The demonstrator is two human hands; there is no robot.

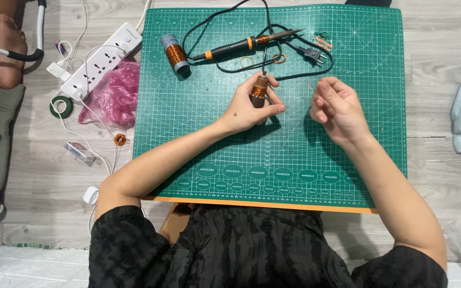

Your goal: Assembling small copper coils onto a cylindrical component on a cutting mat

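The little coil (259, 90) sits in our left hand (249, 106), held upright over the middle of the green cutting mat (294, 160); it's a small dark core with copper wire wound around the upper part, and our left fingers are clamped on it, thumb on one side and fingertips on the other. Our right hand (337, 109) hovers just beside it, fingers curled loosely together; there may be a thin wire pinched in there, but it's too fine for us to tell. A thin wire runs up from the top of the coil toward the soldering iron (249, 45), which lies on the mat untouched, its cord looped around and the plug (311, 54) lying loose on the mat, not in the power strip (100, 58); so we'd guess winding is partly done and any soldering hasn't begun.

Count time: one coil in hand; one bigger spool of copper wire (176, 54) lying near the mat's top left corner; one soldering iron; a couple of small wire rings (247, 62) by the iron, maybe three, hard to say; a small copper tangle (324, 41) near the top of the mat. Off the mat to the left: one power strip, one pink plastic bag (114, 93), one roll of dark green tape (61, 107), one tiny copper coil (120, 140) on the floor.
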